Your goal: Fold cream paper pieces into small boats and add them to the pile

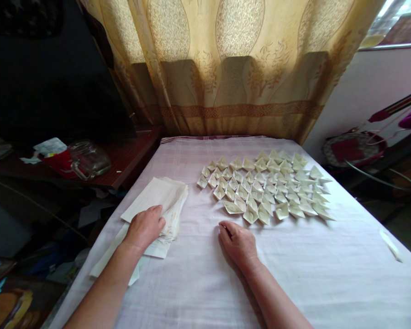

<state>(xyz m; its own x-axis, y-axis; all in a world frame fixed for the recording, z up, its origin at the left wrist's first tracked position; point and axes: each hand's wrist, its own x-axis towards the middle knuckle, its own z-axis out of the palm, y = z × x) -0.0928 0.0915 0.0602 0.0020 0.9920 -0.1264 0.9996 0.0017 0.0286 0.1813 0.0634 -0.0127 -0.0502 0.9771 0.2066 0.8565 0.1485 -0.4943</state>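
My left hand (144, 227) rests on a stack of white paper sheets (160, 196) at the left of the table, its fingers curled over the stack's near edge. My right hand (238, 241) lies on the pale tablecloth (294, 269) with its fingers curled in loosely; whether anything is in them I cannot make out. Just beyond the right hand, several folded paper boats (265, 188) sit in rows across the middle of the table. The nearest boat (250, 214) is a short way past my right fingertips.
A patterned golden curtain (233, 68) hangs behind the table. On a dark wooden side table (126, 157) to the left stand a glass jar (89, 159) and a red item. A scrap of paper (391, 246) lies at the table's right edge. Clutter fills the right corner.
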